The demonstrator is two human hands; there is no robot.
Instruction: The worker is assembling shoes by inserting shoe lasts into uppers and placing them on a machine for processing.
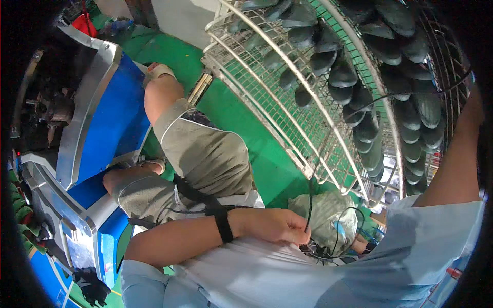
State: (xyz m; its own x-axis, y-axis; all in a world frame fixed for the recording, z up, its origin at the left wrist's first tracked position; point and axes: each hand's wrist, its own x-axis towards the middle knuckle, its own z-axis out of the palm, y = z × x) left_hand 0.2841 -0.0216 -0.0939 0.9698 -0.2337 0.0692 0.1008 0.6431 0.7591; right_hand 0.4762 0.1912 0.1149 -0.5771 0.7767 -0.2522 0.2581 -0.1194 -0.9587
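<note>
My left hand (pixel 275 225) is closed in front of my waist, its thumb and fingers pinched on a thin black cable (pixel 311 201). The cable rises from my fingertips toward the lower corner of a wire rack (pixel 303 167). A black strap (pixel 223 226) circles my left wrist. My right forearm reaches up along the far right beside the rack, and its hand is lost beyond the dark rim. Another dark cable (pixel 411 94) crosses in front of the rack toward that side. Dark, rounded, shoe-shaped pieces (pixel 342 75) hang in rows on the rack.
Blue and grey machine housings (pixel 110 102) stand at the left, close to my legs. A pale plastic bag (pixel 326 215) lies beside the rack, with loose cables near it. A black glove (pixel 91 287) lies at the lower left. The floor (pixel 190 56) is green.
</note>
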